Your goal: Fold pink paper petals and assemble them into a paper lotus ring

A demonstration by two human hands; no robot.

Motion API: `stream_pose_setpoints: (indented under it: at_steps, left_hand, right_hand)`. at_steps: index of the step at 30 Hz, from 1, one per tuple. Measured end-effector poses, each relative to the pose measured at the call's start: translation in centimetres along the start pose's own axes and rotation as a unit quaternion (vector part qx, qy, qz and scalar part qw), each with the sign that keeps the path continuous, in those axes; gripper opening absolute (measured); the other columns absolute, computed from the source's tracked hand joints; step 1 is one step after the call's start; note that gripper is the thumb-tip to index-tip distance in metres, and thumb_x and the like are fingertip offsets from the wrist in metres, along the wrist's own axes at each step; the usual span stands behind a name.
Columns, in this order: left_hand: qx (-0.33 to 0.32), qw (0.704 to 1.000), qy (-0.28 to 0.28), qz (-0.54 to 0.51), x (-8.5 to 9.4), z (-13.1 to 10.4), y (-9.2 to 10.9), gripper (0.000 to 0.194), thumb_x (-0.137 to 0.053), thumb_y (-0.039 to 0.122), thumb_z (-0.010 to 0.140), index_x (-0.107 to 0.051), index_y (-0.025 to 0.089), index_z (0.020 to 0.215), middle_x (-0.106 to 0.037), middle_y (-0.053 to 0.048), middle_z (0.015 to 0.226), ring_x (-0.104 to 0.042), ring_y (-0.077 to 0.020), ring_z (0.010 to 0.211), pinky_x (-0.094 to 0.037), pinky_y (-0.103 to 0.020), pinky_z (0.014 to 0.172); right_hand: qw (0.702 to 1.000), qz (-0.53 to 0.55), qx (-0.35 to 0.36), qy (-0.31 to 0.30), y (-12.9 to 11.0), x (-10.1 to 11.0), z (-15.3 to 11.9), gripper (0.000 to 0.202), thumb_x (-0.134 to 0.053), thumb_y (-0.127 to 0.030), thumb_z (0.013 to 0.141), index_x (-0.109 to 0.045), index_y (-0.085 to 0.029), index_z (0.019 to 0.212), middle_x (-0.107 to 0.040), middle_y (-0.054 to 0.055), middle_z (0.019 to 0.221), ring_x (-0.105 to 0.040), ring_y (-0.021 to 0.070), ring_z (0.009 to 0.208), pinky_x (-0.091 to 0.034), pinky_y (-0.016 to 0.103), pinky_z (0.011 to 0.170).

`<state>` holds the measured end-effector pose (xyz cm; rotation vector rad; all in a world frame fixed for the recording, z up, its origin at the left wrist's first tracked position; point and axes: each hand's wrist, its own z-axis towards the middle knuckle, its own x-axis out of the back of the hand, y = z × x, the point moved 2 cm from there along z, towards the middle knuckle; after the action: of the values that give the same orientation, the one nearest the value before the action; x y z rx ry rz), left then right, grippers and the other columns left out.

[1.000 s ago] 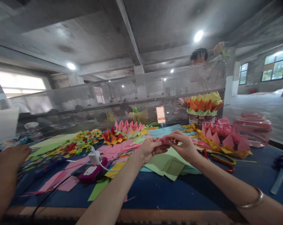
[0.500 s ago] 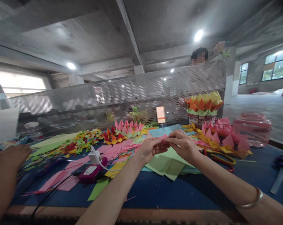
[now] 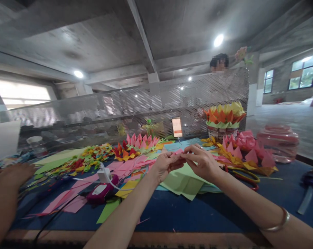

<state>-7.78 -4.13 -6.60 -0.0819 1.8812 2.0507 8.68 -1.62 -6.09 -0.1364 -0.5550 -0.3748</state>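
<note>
Between my two hands is a small piece of pink paper (image 3: 177,152), partly covered by the fingers. My left hand (image 3: 167,165) pinches it with thumb and forefinger. My right hand (image 3: 201,161), with a ring on one finger, pinches at its right end; the fingertips of both hands almost meet. Below them lie stacked pale green paper sheets (image 3: 183,183) with light blue sheets underneath. Scattered pink paper strips (image 3: 127,166) spread to the left of my left hand. Past my right hand sits a pink and yellow folded-paper lotus (image 3: 239,155).
A purple power strip (image 3: 103,192) with a white plug stands at left. Yellow-and-red-handled scissors (image 3: 246,176) and a blue glue gun (image 3: 310,183) lie at right, near a pink plastic jar (image 3: 278,143). A co-worker's hand (image 3: 16,173) rests at far left. A phone (image 3: 177,127) leans on the perforated screen.
My fingers have shifted slightly on the pink paper, and more of it shows above my left thumb. The co-worker's hand at left has moved a little.
</note>
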Motion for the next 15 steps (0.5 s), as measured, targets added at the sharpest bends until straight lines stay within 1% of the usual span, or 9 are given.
stream_pose_setpoints:
  at_steps: [2, 3, 6, 8, 10, 12, 15]
  left_hand:
    - [-0.009, 1.0, 0.003, 0.007, 0.1, 0.0, 0.0, 0.026, -0.074, 0.031, 0.068, -0.064, 0.011, 0.082, -0.07, -0.01, 0.087, -0.066, -0.0205, 0.088, -0.051, -0.029, 0.08]
    - [-0.015, 1.0, 0.006, 0.01, 0.2, 0.1, 0.0, 0.027, -0.074, 0.032, 0.068, -0.064, 0.011, 0.082, -0.07, -0.01, 0.087, -0.066, -0.0201, 0.087, -0.051, -0.029, 0.08]
    - [-0.036, 0.999, 0.026, 0.02, 0.2, 0.1, 0.1, 0.026, -0.073, 0.032, 0.068, -0.065, 0.011, 0.082, -0.07, -0.01, 0.086, -0.066, -0.0188, 0.085, -0.051, -0.028, 0.078]
    - [-0.042, 0.998, 0.04, 0.028, 0.1, 0.2, 0.1, 0.026, -0.074, 0.032, 0.067, -0.065, 0.012, 0.081, -0.07, -0.009, 0.084, -0.066, -0.018, 0.082, -0.051, -0.027, 0.076]
    - [-0.044, 0.997, 0.057, 0.039, 0.0, 0.2, 0.0, 0.026, -0.076, 0.031, 0.064, -0.065, 0.012, 0.078, -0.07, -0.007, 0.08, -0.066, -0.0169, 0.078, -0.051, -0.027, 0.075]
    - [-0.048, 0.995, 0.072, 0.045, -0.1, 0.3, -0.1, 0.027, -0.078, 0.031, 0.061, -0.065, 0.011, 0.074, -0.068, -0.005, 0.074, -0.065, -0.0149, 0.073, -0.05, -0.028, 0.076]
    - [-0.056, 0.995, 0.075, 0.046, -0.3, 0.2, -0.2, 0.028, -0.079, 0.031, 0.058, -0.064, 0.01, 0.07, -0.065, -0.003, 0.072, -0.063, -0.0126, 0.069, -0.049, -0.03, 0.08]
  right_hand:
    - [0.999, 0.038, -0.027, 0.015, -0.2, 0.0, 0.1, 0.027, -0.048, -0.017, 0.085, -0.065, -0.026, 0.104, -0.062, 0.007, 0.095, -0.054, 0.0195, 0.087, -0.047, 0.033, 0.075]
    - [0.997, 0.058, -0.053, 0.026, -0.3, 0.1, 0.1, 0.027, -0.047, -0.019, 0.086, -0.064, -0.026, 0.105, -0.062, 0.006, 0.095, -0.055, 0.0189, 0.086, -0.047, 0.032, 0.074]
    - [0.977, 0.118, -0.169, 0.06, -0.2, 0.2, 0.2, 0.023, -0.044, -0.025, 0.088, -0.061, -0.023, 0.105, -0.062, 0.006, 0.095, -0.057, 0.0164, 0.078, -0.047, 0.027, 0.063]
    - [0.959, 0.161, -0.228, 0.052, 0.0, -0.1, 0.2, 0.023, -0.043, -0.032, 0.09, -0.06, -0.021, 0.102, -0.063, 0.006, 0.092, -0.057, 0.015, 0.072, -0.045, 0.025, 0.057]
    - [0.947, 0.202, -0.248, 0.023, 0.1, -0.6, 0.1, 0.024, -0.044, -0.038, 0.089, -0.059, -0.02, 0.097, -0.065, 0.005, 0.088, -0.058, 0.0147, 0.072, -0.044, 0.025, 0.057]
    - [0.942, 0.225, -0.251, -0.003, 0.2, -1.2, 0.0, 0.026, -0.049, -0.042, 0.086, -0.06, -0.019, 0.092, -0.065, 0.004, 0.084, -0.059, 0.0153, 0.073, -0.045, 0.025, 0.059]
    - [0.939, 0.221, -0.262, -0.01, 0.5, -1.7, -0.3, 0.029, -0.055, -0.046, 0.081, -0.059, -0.018, 0.084, -0.064, 0.003, 0.077, -0.058, 0.0153, 0.07, -0.043, 0.025, 0.058]
